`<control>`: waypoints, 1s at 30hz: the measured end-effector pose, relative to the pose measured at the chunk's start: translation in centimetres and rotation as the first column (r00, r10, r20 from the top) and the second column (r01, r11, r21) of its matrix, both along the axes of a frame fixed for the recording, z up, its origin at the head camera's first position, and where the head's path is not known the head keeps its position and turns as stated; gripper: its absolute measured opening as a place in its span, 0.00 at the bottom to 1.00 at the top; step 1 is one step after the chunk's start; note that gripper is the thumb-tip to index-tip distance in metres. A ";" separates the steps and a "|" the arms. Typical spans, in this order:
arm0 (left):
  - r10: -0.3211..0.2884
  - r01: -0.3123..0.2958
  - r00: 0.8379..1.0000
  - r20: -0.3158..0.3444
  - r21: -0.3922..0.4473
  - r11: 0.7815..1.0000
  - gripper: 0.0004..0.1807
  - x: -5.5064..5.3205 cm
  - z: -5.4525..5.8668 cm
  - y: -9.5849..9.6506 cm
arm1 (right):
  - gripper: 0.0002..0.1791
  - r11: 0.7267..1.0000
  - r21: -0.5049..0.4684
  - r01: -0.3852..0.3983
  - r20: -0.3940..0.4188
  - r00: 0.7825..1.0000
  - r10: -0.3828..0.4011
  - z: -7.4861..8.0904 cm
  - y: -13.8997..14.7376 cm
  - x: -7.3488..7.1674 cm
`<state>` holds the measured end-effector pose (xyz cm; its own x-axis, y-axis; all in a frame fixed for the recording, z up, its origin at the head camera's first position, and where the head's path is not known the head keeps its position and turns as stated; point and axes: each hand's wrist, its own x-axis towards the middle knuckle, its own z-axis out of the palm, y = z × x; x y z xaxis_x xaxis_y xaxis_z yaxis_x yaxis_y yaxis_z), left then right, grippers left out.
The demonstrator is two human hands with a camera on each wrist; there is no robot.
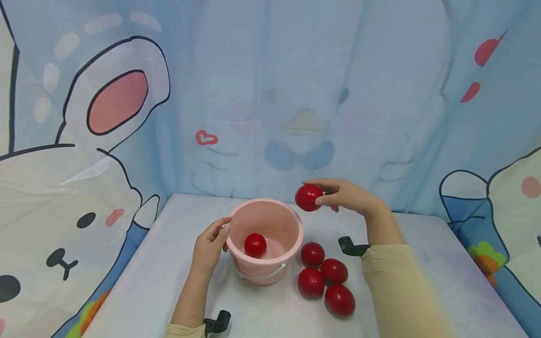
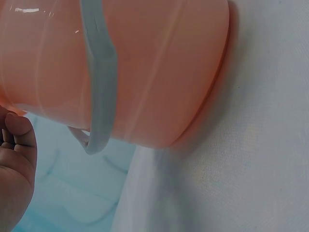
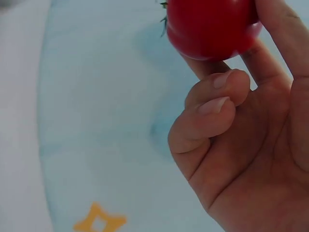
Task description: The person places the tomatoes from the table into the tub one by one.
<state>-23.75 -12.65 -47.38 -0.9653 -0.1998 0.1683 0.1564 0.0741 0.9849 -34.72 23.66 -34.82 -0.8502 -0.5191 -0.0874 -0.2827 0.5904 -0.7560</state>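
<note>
A pink bucket with a pale handle stands upright on the table. One red tomato lies inside it. My left hand pinches the bucket's left rim; in the left wrist view only part of that hand shows at the left edge. Up at the right of the bucket, my right hand holds another tomato between thumb and fingers, above the table. Green leaf tips show on this tomato in the right wrist view, where two fingers curl below it without gripping it.
Several more tomatoes lie grouped on the white table, just right of the bucket. A blue cartoon-print curtain hangs behind the table and along both sides. Each wrist wears a dark strap mount.
</note>
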 end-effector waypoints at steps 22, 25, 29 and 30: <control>-0.001 0.001 1.000 0.030 -0.002 1.000 0.13 0.0 0.0 1.9 | 0.26 0.927 0.212 -0.310 0.233 0.937 0.260 -0.1 -13.0 -1.3; -0.005 0.005 0.999 0.038 -0.005 1.000 0.12 0.0 0.0 2.3 | 0.25 0.921 0.226 -0.316 0.277 0.928 0.250 -0.7 -13.4 -1.3; 0.001 0.000 0.999 0.040 -0.010 1.000 0.13 -0.2 0.0 2.6 | 0.22 0.920 0.239 -0.310 0.325 0.919 0.225 -1.3 -14.0 -1.2; 0.004 -0.003 0.999 0.043 -0.013 1.000 0.13 -0.2 0.0 2.6 | 0.21 0.918 0.246 -0.312 0.333 0.916 0.222 -1.4 -14.1 -1.1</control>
<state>-23.94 -10.02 -47.38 -0.9710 -0.2011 0.1293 0.1137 0.0874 0.9897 -35.83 9.52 -36.25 -0.5950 -0.6366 -0.4906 -0.2532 0.7278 -0.6373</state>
